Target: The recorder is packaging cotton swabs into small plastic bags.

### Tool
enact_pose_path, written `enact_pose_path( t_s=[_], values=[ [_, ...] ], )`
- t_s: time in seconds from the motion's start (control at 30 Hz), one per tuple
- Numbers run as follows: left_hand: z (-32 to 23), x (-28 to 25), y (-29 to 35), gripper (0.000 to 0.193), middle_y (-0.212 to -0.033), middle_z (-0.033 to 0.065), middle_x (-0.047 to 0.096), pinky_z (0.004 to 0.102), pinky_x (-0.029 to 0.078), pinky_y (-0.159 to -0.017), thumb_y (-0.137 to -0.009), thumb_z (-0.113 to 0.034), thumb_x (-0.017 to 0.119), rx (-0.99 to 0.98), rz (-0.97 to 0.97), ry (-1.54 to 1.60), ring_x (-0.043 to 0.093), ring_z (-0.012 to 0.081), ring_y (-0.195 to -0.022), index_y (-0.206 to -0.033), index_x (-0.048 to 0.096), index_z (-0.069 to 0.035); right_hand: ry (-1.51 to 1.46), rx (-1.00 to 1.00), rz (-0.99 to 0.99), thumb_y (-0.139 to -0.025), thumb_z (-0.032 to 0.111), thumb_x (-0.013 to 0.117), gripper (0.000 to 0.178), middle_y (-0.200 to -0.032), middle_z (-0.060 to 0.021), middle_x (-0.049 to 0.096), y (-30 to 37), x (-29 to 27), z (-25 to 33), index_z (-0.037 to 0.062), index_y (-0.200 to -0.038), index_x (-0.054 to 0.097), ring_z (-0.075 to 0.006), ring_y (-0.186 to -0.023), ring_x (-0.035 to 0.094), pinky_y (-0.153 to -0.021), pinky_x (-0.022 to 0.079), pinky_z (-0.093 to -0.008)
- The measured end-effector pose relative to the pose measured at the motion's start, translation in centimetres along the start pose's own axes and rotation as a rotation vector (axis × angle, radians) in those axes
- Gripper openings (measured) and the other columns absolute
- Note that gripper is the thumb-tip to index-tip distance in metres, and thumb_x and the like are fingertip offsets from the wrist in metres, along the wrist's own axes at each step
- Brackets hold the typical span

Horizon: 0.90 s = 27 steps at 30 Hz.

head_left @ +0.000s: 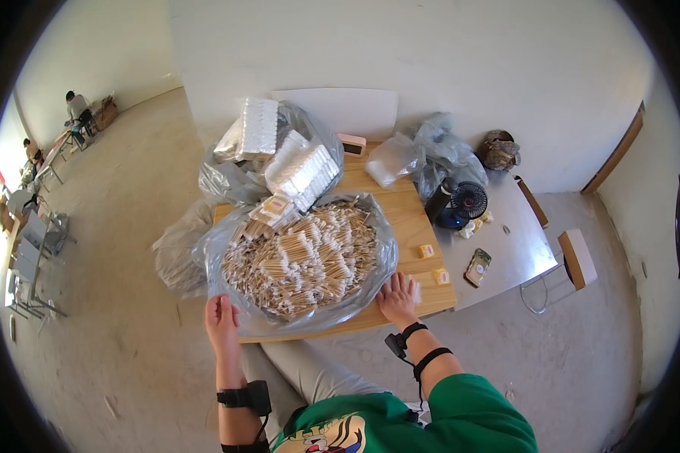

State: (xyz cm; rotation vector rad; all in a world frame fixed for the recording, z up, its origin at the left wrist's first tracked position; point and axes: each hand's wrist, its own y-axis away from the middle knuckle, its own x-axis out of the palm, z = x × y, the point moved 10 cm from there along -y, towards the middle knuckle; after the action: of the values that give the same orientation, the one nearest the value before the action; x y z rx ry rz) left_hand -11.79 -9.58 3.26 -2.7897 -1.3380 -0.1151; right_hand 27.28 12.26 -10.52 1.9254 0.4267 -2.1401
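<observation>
A large clear plastic bag (386, 249), rolled open on the wooden table, holds a heap of cotton swabs (302, 260) with wooden sticks and white tips. My left hand (222, 321) is at the bag's near left edge, its fingers curled together; whether they pinch anything is hidden. On the table at the bag's near right side, my right hand (397, 299) rests with fingers stretched out. Touching or close to its fingertips is a small clear packet (417, 293). Two small yellow-and-white boxes (427, 251) sit to the right. Behind the heap, wrapped white packs (304, 175) are stacked.
A metal side table (499, 241) on the right bears a phone (477, 267), a black fan (468, 200) and plastic bags (447, 155). Beyond it stands a stool (576, 260). Another plastic bag (185, 249) hangs left of the table. Two people (77, 109) sit far left.
</observation>
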Motion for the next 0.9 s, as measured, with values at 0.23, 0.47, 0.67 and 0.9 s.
enact_pose_path(
  t_s=[0.23, 0.47, 0.67, 0.9],
  values=[
    [0.1, 0.3, 0.5, 0.015, -0.069, 0.0001, 0.054, 0.0176, 0.033, -0.046, -0.095, -0.018, 0.051, -0.024, 0.042, 0.083, 0.042, 0.0029, -0.053, -0.099, 0.057, -0.005, -0.351, 0.148, 0.026, -0.086, 0.026, 0.051, 0.041, -0.127, -0.0186, 0.050, -2.0, -2.9, -2.9, 0.0079, -0.123, 0.053, -0.0356, -0.119, 0.044, -0.101, 0.035, -0.0461],
    [1.7, -0.3, -0.3, 0.015, -0.070, 0.0000, 0.054, 0.0175, 0.034, -0.047, -0.094, -0.019, 0.053, -0.019, 0.066, 0.041, 0.044, 0.0030, -0.054, -0.096, 0.056, -0.004, -0.500, -0.202, -0.519, -0.075, 0.006, 0.062, 0.023, -0.096, -0.0157, 0.059, -4.7, -18.1, 10.2, 0.0051, -0.097, 0.059, -0.0341, -0.096, 0.053, -0.082, 0.043, -0.0435],
    [1.9, 0.9, -0.3, 0.015, -0.069, 0.0007, 0.054, 0.0184, 0.035, -0.046, -0.094, -0.018, 0.053, -0.005, 0.067, 0.086, 0.045, 0.0043, -0.054, -0.097, 0.056, -0.003, -0.428, -0.538, -0.368, -0.077, 0.019, 0.067, 0.045, -0.123, -0.0179, 0.048, -12.5, -18.5, 25.5, 0.0085, -0.119, 0.053, -0.0365, -0.114, 0.045, -0.097, 0.037, -0.0447],
    [2.4, 0.5, -0.5, 0.015, -0.067, 0.0010, 0.057, 0.0188, 0.037, -0.047, -0.092, -0.016, 0.053, -0.063, 0.098, 0.056, 0.046, 0.0042, -0.052, -0.097, 0.056, -0.001, -0.220, -0.603, -0.108, -0.076, 0.028, 0.071, 0.064, -0.137, -0.0180, 0.035, -17.4, -13.6, 29.8, 0.0196, -0.133, 0.043, -0.0386, -0.123, 0.038, -0.101, 0.036, -0.0455]
  ],
)
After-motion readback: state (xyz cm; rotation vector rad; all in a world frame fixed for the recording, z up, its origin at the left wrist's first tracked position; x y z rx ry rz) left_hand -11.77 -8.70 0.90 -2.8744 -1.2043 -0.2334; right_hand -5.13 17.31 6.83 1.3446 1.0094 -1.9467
